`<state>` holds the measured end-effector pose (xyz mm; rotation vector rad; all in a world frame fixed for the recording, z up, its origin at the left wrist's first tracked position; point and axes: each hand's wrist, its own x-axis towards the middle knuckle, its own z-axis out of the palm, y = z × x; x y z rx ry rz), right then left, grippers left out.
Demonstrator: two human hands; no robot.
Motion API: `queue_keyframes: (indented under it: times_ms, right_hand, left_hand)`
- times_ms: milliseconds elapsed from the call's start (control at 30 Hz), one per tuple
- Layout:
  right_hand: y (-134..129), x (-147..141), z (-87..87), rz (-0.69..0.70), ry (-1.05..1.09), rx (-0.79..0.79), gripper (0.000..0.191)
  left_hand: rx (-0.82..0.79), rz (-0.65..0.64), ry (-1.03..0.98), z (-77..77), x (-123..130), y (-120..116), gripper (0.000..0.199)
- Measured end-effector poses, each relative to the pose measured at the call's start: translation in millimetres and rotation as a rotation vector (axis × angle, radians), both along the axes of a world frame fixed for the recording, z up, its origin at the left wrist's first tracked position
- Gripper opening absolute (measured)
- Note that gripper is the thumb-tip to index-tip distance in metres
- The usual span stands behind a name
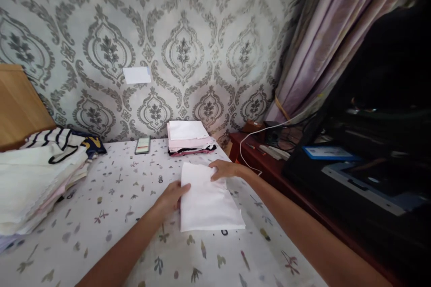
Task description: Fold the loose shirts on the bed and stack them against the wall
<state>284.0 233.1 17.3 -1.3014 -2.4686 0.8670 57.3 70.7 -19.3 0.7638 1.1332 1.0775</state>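
Note:
A white folded cloth [208,206], perhaps a garment, lies on the patterned bed sheet [134,215] in front of me. My left hand [173,195] grips its left edge, thumb on top and fingers tucked at the side or underneath. At the upper right edge, my right hand [224,170] pinches the same cloth between thumb and fingers. Just beyond it sits a neat stack of folded clothes [188,136], white and pink with some black and red near the bottom.
At the left is a larger pile of clothes [37,179] beside a wooden headboard [23,103]. A phone [142,145] lies near the wall. Along the right stand a dark red table [249,143] with a white cable [241,148] and a large black object [370,98].

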Motion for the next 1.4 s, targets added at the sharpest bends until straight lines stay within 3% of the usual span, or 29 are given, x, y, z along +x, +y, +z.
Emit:
queue_keyframes:
  times_ms: [100, 167, 233, 333, 467, 600, 733, 800, 867, 1000, 1067, 1267, 1400]
  right_hand:
    - [-5.7, 8.9, 6.2, 0.074, 0.040, -0.139, 0.036]
    - [-10.2, 14.7, 11.4, 0.121, 0.078, -0.193, 0.034]
    - [-14.8, 20.3, 15.2, 0.118, 0.132, -0.193, 0.035]
    - [-20.4, 26.5, 18.2, 0.090, 0.293, -0.205, 0.041]
    - [-15.0, 19.2, 24.4, -0.028, 0.608, -0.234, 0.051]
    - [21.7, -12.8, 37.9, -0.193, 0.852, -0.022, 0.047]
    - [77.3, -53.9, 41.0, -0.480, 0.769, 0.149, 0.039]
    - [102.7, -68.4, 32.9, -0.593, 0.673, 0.161, 0.035]
    - [123.6, -75.7, 19.8, -0.648, 0.599, 0.141, 0.031]
    - [149.3, -74.2, -3.6, -0.678, 0.471, 0.105, 0.034]
    - [153.8, -71.9, -7.4, -0.663, 0.430, 0.087, 0.036]
    - [143.2, -73.3, 6.8, -0.635, 0.348, 0.164, 0.041]
    - [128.1, -71.4, 16.1, -0.662, 0.258, 0.263, 0.037]
  left_hand:
    - [-0.121, -0.294, -0.013, 0.1, -2.6, -16.1, 0.055]
    - [-0.165, -0.375, 0.033, 3.0, -4.8, -23.1, 0.048]
    - [-0.154, -0.347, 0.092, 11.3, -9.2, -22.2, 0.042]
    - [-0.025, -0.186, 0.152, 35.2, -22.2, -5.0, 0.041]
    - [0.173, 0.013, 0.143, 76.8, -46.3, 41.6, 0.047]
    - [0.329, 0.258, 0.238, 118.5, -64.4, 115.0, 0.041]
    - [0.388, 0.421, 0.338, 146.2, -72.4, 201.8, 0.035]
    - [0.367, 0.444, 0.380, 142.7, -73.1, 237.6, 0.035]
    - [0.322, 0.442, 0.438, 125.7, -72.9, 262.9, 0.033]
    - [0.267, 0.428, 0.581, 80.1, -75.8, 286.0, 0.037]
    - [0.269, 0.427, 0.650, 68.0, -79.0, 290.7, 0.042]
    - [0.357, 0.407, 0.865, 68.9, -84.7, 289.4, 0.068]
    - [0.355, 0.381, 1.036, 65.0, -87.1, 276.0, 0.066]
